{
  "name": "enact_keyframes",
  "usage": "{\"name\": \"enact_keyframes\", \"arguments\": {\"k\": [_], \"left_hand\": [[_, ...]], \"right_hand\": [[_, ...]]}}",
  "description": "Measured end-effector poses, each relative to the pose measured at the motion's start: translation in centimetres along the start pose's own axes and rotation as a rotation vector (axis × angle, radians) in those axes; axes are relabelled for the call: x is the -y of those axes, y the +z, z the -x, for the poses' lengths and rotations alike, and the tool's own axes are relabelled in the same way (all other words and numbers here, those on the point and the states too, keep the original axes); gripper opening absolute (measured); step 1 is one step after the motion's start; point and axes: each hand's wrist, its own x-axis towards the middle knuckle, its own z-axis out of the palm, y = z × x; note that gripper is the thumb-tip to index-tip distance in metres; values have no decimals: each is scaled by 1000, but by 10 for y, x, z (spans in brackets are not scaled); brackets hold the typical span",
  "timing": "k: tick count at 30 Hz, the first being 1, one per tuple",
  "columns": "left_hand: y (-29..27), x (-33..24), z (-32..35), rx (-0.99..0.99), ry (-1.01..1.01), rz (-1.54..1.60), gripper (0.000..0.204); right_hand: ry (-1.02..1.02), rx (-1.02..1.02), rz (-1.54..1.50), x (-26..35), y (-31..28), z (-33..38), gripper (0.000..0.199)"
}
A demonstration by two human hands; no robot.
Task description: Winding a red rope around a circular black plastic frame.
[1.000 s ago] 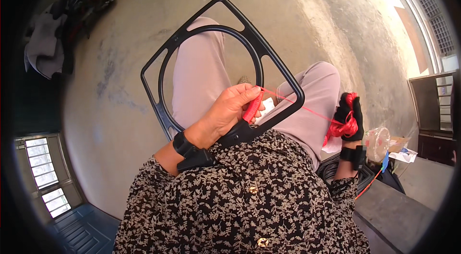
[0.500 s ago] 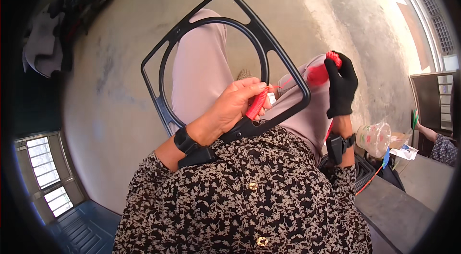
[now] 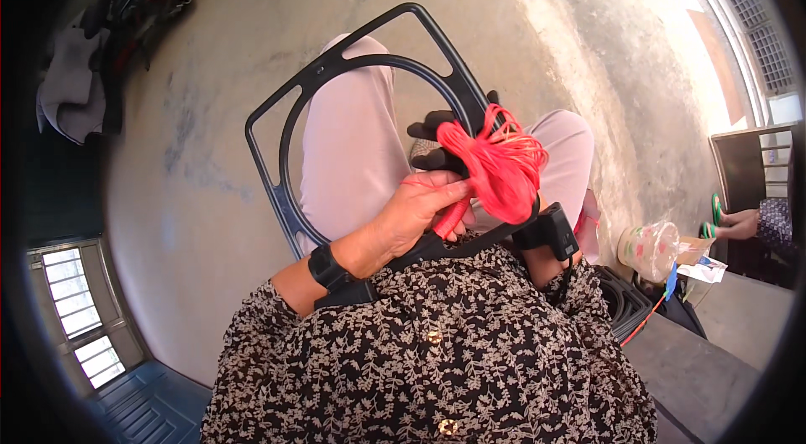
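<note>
A black flat frame (image 3: 291,112) with a round ring inside it lies across my lap. My left hand (image 3: 416,213) is closed round its near right side, where red cord is wound tightly in a coil (image 3: 452,219). A loose bundle of red cord (image 3: 504,167) lies over the frame's right side, close to my left thumb. My right hand (image 3: 438,140), in a black glove, holds this bundle from behind. Its dark fingers show inside the ring, left of the cord, somewhat apart. The bundle hides its palm.
At the right stand a clear plastic-covered tub (image 3: 649,249), a cardboard piece (image 3: 693,251) and a dark bag. Another person's feet in green sandals (image 3: 714,217) show beyond. A motorbike (image 3: 138,12) stands far left, and a blue plastic surface (image 3: 151,410) lies near left.
My right hand has swung left with the red cord bundle, from beside my right knee to the frame's right side. My left hand stays on the wound part. The frame has shifted slightly nearer.
</note>
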Motion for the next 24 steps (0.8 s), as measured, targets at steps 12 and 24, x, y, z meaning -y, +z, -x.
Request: {"name": "enact_keyframes", "arguments": {"k": [12, 24], "left_hand": [[4, -2, -2, -12, 92, -91, 21], [10, 11, -7, -188, 213, -323, 14]], "right_hand": [[213, 56, 568, 72, -9, 35, 54], [-242, 56, 472, 6, -59, 57, 42]]}}
